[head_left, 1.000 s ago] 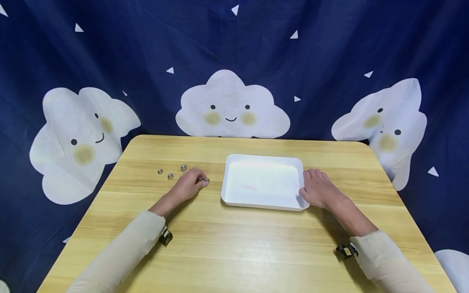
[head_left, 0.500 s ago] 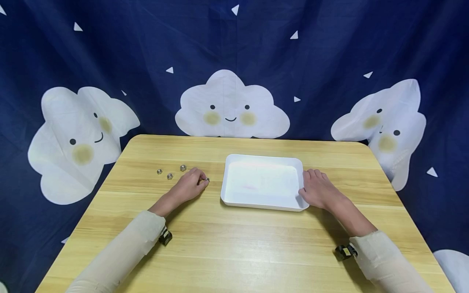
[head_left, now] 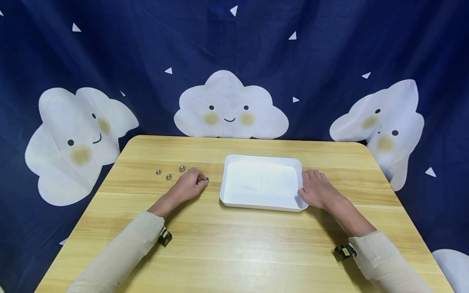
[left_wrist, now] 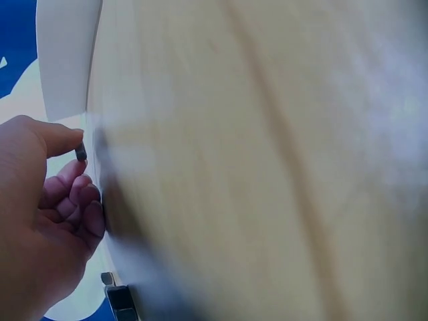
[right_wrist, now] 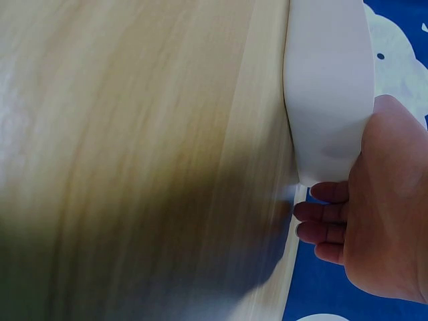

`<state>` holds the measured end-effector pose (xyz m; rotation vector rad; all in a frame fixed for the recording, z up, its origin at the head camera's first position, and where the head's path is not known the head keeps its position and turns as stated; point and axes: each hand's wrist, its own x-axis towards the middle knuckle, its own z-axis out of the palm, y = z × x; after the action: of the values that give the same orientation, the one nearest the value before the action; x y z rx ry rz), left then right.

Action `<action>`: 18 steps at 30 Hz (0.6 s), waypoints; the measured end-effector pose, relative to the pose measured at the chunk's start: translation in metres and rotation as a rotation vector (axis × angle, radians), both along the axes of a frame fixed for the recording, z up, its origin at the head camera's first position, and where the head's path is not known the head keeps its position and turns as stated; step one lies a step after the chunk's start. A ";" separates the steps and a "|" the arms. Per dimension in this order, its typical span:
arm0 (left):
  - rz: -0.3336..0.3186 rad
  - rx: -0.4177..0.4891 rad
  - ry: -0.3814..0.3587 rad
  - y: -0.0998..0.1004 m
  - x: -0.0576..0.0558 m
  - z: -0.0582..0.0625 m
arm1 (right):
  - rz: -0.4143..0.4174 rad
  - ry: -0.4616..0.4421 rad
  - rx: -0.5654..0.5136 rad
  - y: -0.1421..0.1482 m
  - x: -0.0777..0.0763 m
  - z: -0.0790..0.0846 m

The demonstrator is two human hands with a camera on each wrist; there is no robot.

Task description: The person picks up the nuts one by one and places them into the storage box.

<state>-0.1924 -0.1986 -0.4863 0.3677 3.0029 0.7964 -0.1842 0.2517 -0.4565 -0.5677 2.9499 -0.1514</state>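
Your left hand [head_left: 186, 185], left of centre in the head frame, pinches a small metal nut [head_left: 207, 180] between thumb and finger; grip narrow, nut at the fingertips. Cannot tell whether it touches the wooden table [head_left: 234, 244]. Three loose nuts [head_left: 169, 177] lie left of your knuckles, the farthest right just beside them. The white tray [head_left: 261, 183] sits right of the pinched nut, apart from it. Your right hand [head_left: 318, 189] grips the tray's right end, thumb at the rim, fingers along the outside.
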 end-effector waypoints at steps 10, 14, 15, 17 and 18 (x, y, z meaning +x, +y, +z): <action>0.008 0.031 -0.001 0.006 0.000 0.006 | 0.001 -0.001 0.006 0.001 -0.002 -0.002; 0.007 0.033 0.003 0.008 -0.001 0.007 | -0.001 -0.002 0.002 0.001 -0.002 -0.003; 0.005 0.033 0.005 0.008 -0.001 0.007 | -0.002 -0.004 0.002 0.001 -0.002 -0.003; 0.003 0.037 0.009 0.008 -0.002 0.007 | -0.004 -0.009 0.002 0.001 -0.001 -0.003; 0.001 0.040 0.013 0.008 -0.002 0.008 | -0.002 -0.008 0.002 0.001 -0.001 -0.003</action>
<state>-0.1943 -0.1904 -0.4786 0.3742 3.0032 0.8585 -0.1854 0.2527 -0.4591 -0.5627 2.9422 -0.1505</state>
